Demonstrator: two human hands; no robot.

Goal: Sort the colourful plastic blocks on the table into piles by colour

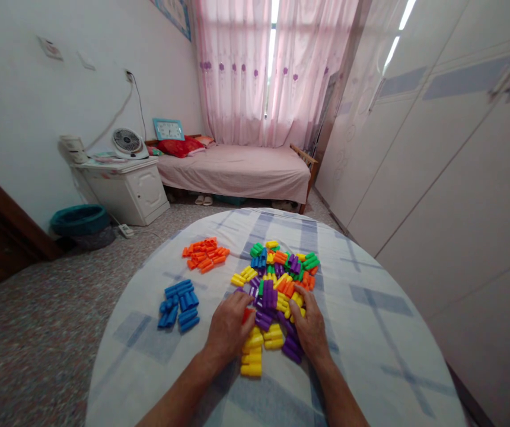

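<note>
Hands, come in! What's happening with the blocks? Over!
Left hand and right hand on mixed pile, left over an orange piece. Orange pile, blue pile apart, further left. Nothing blocking.

Loose heap of multicoloured pegs (281, 273)

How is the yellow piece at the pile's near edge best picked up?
Probably pinch the yellow piece by its two ends, from the near side: it lies crosswise with both ends free, while a second yellow piece crowds its far side.
</note>
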